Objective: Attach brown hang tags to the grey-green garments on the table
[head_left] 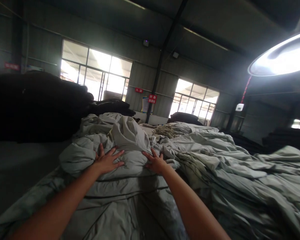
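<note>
A large heap of crumpled grey-green fabric (pixel 132 133) fills the middle of the head view. Both arms reach forward onto it. My left hand (pixel 107 160) lies on a bulging fold with its fingers spread. To its right, my right hand (pixel 155 162) rests on the same bulge, fingers also apart and the palm turned down. Neither hand grips the cloth; both touch its surface. Loose folds of the fabric rise just beyond my fingertips and drape down toward me between my forearms.
More grey-green fabric (pixel 240 163) is piled along the right. A tall dark stack (pixel 35 106) stands at the left. Bundled cord-like strands (pixel 165 130) lie at the back. A bright lamp (pixel 285 56) hangs at upper right, with a pull switch (pixel 239 107) below it.
</note>
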Motion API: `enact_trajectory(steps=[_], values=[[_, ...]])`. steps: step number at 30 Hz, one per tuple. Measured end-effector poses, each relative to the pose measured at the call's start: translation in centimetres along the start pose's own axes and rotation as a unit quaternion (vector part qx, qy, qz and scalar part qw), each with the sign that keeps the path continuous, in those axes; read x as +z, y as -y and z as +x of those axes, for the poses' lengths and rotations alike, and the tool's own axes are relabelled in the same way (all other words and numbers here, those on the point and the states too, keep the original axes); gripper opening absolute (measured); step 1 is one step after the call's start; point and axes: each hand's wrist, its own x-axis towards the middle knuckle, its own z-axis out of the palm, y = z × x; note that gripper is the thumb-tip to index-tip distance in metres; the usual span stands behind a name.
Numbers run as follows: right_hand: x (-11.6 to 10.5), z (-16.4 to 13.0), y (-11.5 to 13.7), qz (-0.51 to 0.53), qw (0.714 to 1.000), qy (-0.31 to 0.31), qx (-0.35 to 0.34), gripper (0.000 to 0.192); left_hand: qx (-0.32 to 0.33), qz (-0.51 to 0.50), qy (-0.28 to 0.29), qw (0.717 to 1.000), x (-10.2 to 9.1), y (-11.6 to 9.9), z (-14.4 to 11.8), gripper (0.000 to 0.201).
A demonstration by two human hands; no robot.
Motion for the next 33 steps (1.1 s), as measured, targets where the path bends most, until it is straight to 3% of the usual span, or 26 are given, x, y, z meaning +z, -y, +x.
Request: enact_trajectory(steps=[5,9,11,14,17,20,23,26,30,33], values=[[-0.9,-2.9,0.4,-0.003,1.000,-0.013,-0.007,0.077,-0.008,0.030,-0.023,0.999,-0.3,-1.6,-2.6,0.060],[-2.1,-7.8,-0.7,-0.008,0.997,-0.036,-0.067,0.076,0.003,0.055,-0.063,0.996,-1.5,-5.8,-6.8,0.066],[-2.5,-10.7,-1.8,0.009,0.993,-0.061,-0.096,0.066,0.080,0.020,-0.022,0.996,-2.1,-8.3,-9.4,0.059],[-2.6,-15.3,-3.1,0.051,0.976,-0.140,-0.158,0.043,0.206,-0.033,0.117,0.971,-2.3,-11.1,-13.3,0.037],[-1.5,-19.5,-2.7,0.075,0.952,-0.201,-0.218,0.019,0.235,-0.013,0.176,0.956,-1.6,-12.2,-15.9,0.030],[0.6,-22.6,-0.9,0.079,0.941,-0.184,-0.273,0.013,0.236,-0.022,0.139,0.961,-0.7,-11.9,-16.5,0.019],[2.8,-24.2,0.8,0.061,0.949,-0.170,-0.260,0.014,0.228,-0.070,0.096,0.966,-0.5,-11.3,-16.0,0.018],[4.2,-24.3,1.5,0.041,0.960,-0.144,-0.235,0.026,0.217,-0.112,0.070,0.967,-0.7,-11.1,-15.5,0.016],[5.0,-23.2,2.0,0.025,0.977,-0.102,-0.184,0.054,0.187,-0.156,0.104,0.964,-0.9,-11.1,-15.2,0.012],[5.1,-22.6,2.5,0.005,0.981,-0.092,-0.169,0.059,0.144,-0.177,0.101,0.968,-1.1,-10.9,-14.8,0.014]])
